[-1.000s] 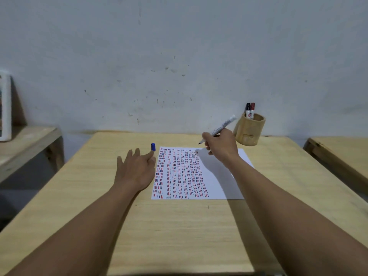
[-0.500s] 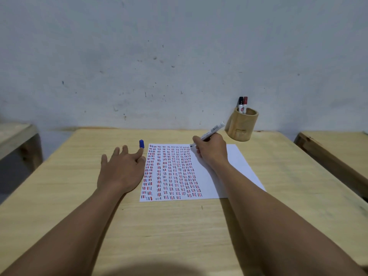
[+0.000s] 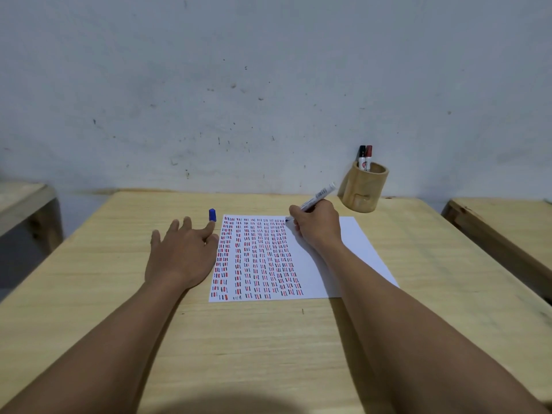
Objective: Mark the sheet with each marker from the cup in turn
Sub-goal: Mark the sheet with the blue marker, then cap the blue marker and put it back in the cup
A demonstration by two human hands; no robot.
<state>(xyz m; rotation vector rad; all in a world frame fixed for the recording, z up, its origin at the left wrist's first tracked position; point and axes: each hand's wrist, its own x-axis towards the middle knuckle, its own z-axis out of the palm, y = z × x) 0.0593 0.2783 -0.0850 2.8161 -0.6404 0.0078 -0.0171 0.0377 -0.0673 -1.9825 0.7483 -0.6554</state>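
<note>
Fingers of the right hand (image 3: 318, 227) pinch the white-barrelled marker (image 3: 317, 197), whose tip has dropped from mid-air onto the white, dash-filled sheet (image 3: 355, 243): marking begins. Left hand (image 3: 182, 253) lies spread, fingertip by the blue cap (image 3: 212, 215). Two markers wait in the wooden cup (image 3: 365, 189); nothing obstructs

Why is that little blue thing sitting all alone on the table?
That is the blue cap, standing off its marker, which the right hand holds to the sheet. Nothing is spilled or broken.
</note>
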